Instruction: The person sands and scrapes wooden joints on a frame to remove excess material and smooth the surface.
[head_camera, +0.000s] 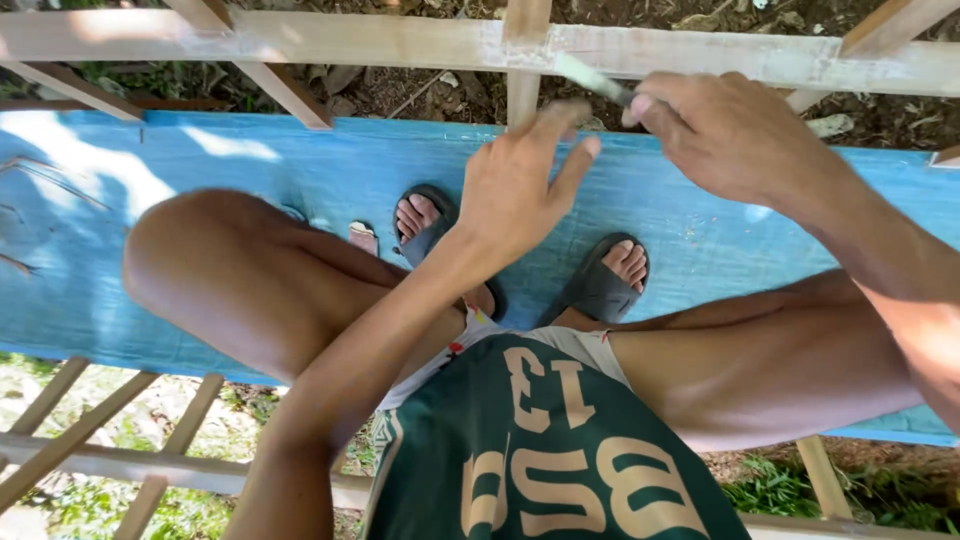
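Hands are working at a pale wooden rail (300, 42): right hand (730, 135) is gripping a slim pale-bladed tool (590, 78) against it, left hand (520, 185) is hovering just below, fingers spread, empty.

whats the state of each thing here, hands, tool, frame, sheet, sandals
left hand: open, fingers spread, at the upright slat
right hand: closed around the tool
tool: held tilted, pale tip on the rail
rail: horizontal, bare pale wood
upright slat: standing, meets the rail
blue sheet: spread flat, part sunlit
sandals: on both feet, resting on the sheet
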